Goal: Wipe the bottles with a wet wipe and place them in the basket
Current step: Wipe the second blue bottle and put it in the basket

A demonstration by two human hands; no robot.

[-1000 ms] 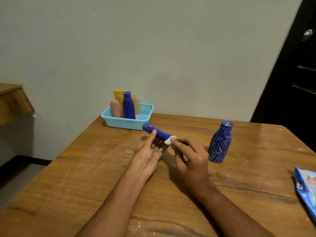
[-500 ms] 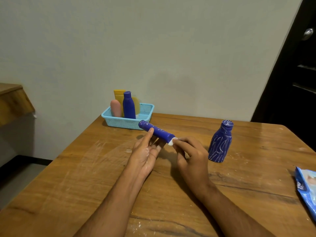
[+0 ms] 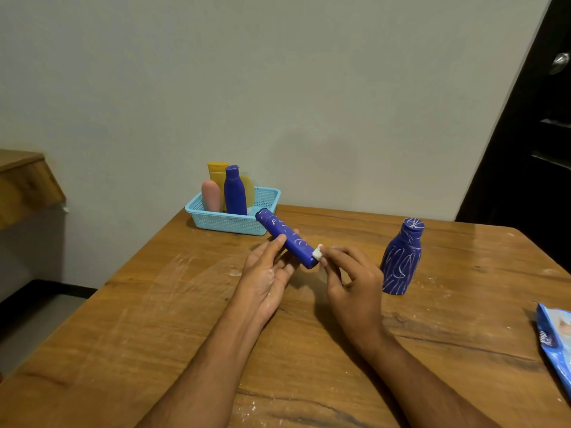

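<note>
Wooden table (image 3: 154, 319); basket (image 3: 265, 197) at far edge holding four bottles. Scribbled flask (image 3: 401, 261) upright, right of hands. Left hand (image 3: 267, 273) cradles slanted blue tube (image 3: 285, 237), thumb on top. Right hand (image 3: 352, 282) pinches wipe (image 3: 317, 251) against tube's near end.

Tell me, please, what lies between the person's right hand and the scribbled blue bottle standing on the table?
In the head view, nothing: only bare wooden table separates the right hand from the standing bottle.
</note>
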